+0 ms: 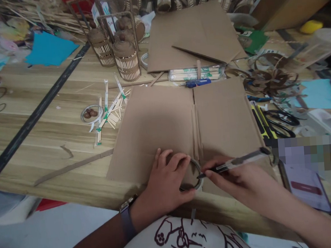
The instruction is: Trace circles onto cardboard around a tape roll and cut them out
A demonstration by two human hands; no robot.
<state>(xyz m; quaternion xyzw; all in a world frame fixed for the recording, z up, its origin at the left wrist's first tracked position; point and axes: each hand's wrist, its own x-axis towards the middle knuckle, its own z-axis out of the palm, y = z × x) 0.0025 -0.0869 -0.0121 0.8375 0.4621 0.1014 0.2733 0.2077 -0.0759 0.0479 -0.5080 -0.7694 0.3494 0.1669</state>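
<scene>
At the near edge of the cardboard sheet (156, 121), a grey ring (197, 165) is being held flat by the left hand (171, 178), thumb and bent fingers gripping its rim from opposite sides, presumably so that slipping is being prevented. A pen (243, 159) is being pinched in the closed fingers of the right hand (237, 175) and is being leaned rightward, probably so that the rim is being left uncovered for its tip. Whether the tip is touching cannot be told. Just beyond, the rim is being met by a raised seam (196, 133), by which the pen could be hindered. Rightward, utility knives (263, 121) and scissors (281, 123) are being crowded against the sheet; leftward, loose sticks (115, 114) are being left beside it. Farther off, wrapped sticks (197, 73) are being partly overhung by a second cardboard sheet (187, 35).
</scene>
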